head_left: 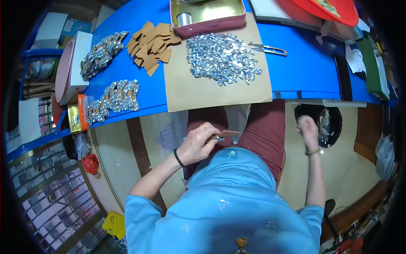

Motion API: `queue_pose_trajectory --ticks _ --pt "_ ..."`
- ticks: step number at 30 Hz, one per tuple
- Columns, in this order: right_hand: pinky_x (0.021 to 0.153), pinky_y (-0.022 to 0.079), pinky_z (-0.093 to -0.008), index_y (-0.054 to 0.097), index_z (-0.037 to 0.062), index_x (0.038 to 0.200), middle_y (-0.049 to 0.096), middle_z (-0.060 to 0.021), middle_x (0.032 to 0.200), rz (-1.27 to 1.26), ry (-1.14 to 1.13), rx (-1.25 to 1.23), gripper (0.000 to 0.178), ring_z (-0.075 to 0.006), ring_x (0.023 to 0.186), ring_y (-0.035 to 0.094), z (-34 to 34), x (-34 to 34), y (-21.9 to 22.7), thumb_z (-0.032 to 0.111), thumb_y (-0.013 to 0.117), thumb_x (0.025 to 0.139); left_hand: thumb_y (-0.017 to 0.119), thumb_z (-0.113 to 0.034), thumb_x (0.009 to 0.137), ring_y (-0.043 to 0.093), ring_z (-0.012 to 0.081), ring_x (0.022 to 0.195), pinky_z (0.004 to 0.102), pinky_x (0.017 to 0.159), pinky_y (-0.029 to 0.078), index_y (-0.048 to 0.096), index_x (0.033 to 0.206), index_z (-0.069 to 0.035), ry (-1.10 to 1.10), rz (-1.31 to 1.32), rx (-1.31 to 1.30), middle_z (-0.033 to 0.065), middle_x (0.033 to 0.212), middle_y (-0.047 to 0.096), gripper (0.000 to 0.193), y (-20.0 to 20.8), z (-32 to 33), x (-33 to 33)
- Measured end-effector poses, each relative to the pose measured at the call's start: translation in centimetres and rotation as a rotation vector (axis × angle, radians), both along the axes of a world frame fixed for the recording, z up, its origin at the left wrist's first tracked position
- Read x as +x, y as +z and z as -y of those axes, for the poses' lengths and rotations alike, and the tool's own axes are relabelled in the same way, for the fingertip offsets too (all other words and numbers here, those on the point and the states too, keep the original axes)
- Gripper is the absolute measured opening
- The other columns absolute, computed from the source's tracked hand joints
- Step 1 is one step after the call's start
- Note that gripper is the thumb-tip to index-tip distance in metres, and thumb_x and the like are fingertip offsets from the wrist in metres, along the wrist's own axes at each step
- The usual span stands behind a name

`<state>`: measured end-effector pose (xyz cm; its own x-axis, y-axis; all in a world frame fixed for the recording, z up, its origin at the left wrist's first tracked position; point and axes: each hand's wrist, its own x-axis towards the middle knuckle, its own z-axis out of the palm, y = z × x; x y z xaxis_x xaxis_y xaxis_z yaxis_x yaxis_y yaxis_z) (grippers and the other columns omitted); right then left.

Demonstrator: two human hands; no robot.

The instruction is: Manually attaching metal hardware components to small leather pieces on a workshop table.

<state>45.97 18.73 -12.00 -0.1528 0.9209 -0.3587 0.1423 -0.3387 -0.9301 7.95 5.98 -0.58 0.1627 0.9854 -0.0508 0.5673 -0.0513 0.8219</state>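
Observation:
Over my lap, my left hand (pixel 200 142) pinches a small brown leather-like piece (pixel 229 133) with a shiny silver-blue stone (pixel 219 138) at its near edge. My right hand (pixel 308 126) is held well out to the right, beyond my knee. Its fingers are curled together, and anything thin between them is too small to make out. On the table ahead, a heap of silver rhinestones (pixel 222 59) lies on a sheet of brown card (pixel 177 91). Left of it sits a loose pile of plain brown pieces (pixel 152 44).
Stone-covered brown pieces lie in two groups, one nearer (pixel 120 96) and one farther (pixel 101 55). A pink tin (pixel 209 25) holds a thread spool (pixel 184 19). Thread snips (pixel 270 49) rest to the right, below a red bowl (pixel 342 12). A black-lined bin (pixel 334 137) stands beneath the table edge.

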Motion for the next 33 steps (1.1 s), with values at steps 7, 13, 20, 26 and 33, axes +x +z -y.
queue_pose_trajectory --ticks 7,13,20,26,33 --pt "0.049 0.047 -0.0254 0.055 0.0031 0.083 0.056 -0.0025 0.058 -0.006 0.768 0.178 0.005 -0.0099 0.051 0.057 3.3 -16.8 11.1 0.008 0.057 0.084 0.063 0.006 0.069 0.061 0.0259 0.073 0.0331 0.059 0.05 0.054 0.088 -0.001 -0.169 -0.022 0.205 0.0134 0.088 0.059 0.022 -0.8 1.2 2.1" --pt "0.05 0.047 -0.0355 0.057 0.0038 0.08 0.058 -0.0108 0.06 0.024 0.818 0.46 0.011 -0.0278 0.054 0.058 5.7 -16.2 11.2 0.014 0.059 0.08 0.065 0.008 0.066 0.064 0.0281 0.077 0.0315 0.061 0.053 0.054 0.087 0.0 -0.135 -0.026 0.437 0.0179 0.095 0.06 0.024 -1.6 2.0 2.1" --pt "0.053 0.048 -0.038 0.059 0.0037 0.078 0.059 -0.0119 0.063 0.174 0.877 0.639 0.008 -0.0285 0.059 0.06 6.3 -16.1 11.6 0.011 0.059 0.077 0.064 0.009 0.065 0.063 0.0294 0.078 0.0327 0.061 0.054 0.054 0.085 0.001 -0.15 -0.05 0.494 0.0178 0.096 0.059 0.023 -1.6 2.1 2.0" --pt "0.053 0.048 -0.0384 0.058 0.0031 0.078 0.058 -0.0131 0.062 0.16 0.875 0.652 0.008 -0.0289 0.058 0.059 6.5 -16.4 11.7 0.01 0.059 0.077 0.065 0.009 0.064 0.063 0.0297 0.078 0.0333 0.061 0.055 0.054 0.084 0.002 -0.18 -0.062 0.523 0.0179 0.097 0.059 0.024 -1.0 1.8 1.6" --pt "0.052 0.047 -0.0395 0.056 0.0028 0.076 0.057 -0.0133 0.061 0.172 0.858 0.635 0.008 -0.03 0.056 0.058 6.5 -16.5 11.6 0.01 0.059 0.077 0.063 0.005 0.064 0.063 0.0292 0.079 0.0328 0.062 0.055 0.054 0.082 0.003 -0.254 -0.098 0.514 0.0183 0.096 0.058 0.021 -1.0 1.5 1.3"
